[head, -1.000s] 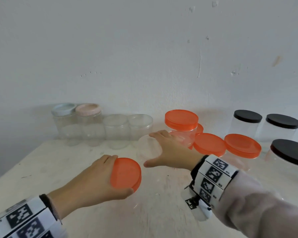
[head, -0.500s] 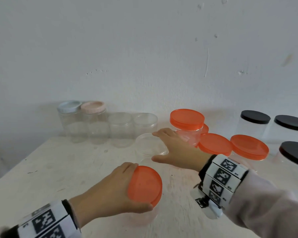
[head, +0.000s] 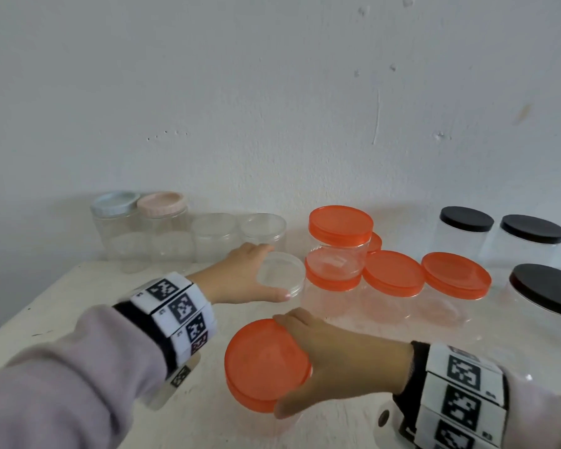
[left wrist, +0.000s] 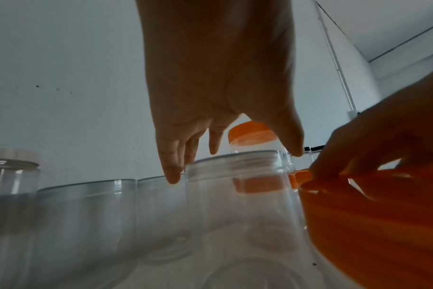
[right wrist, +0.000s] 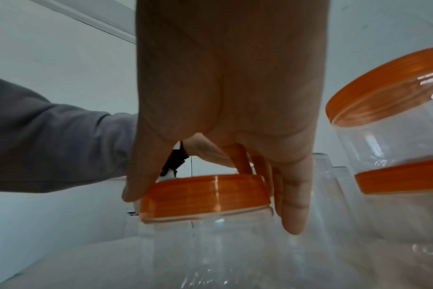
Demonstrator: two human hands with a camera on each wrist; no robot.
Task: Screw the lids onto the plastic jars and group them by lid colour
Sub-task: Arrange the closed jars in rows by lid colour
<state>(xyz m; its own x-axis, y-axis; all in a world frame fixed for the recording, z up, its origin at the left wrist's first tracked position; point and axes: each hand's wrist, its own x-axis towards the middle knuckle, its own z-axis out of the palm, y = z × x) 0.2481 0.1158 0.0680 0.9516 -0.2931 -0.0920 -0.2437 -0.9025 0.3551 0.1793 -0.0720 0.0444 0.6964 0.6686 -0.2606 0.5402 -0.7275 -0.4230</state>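
Head view: my right hand [head: 344, 361] is nearest me, toward the worktop's [head: 65, 306] front edge, fingers and thumb curled round the rim of an orange lid [head: 266, 361] that sits on a clear jar [right wrist: 210, 244]. My left hand [head: 237, 280] reaches further back, fingers spread and lightly bent round the open mouth of an unlidded jar [head: 280, 275]; whether it grips or only touches the rim I cannot tell. That open jar stands upright, just left of the orange group [head: 395, 273], which lies ahead and right of my right hand. The black-lidded jars [head: 531, 234] are toward the right edge. My right hand is nearer the orange group, so I judge the lidded jar goes forward and right to join it.
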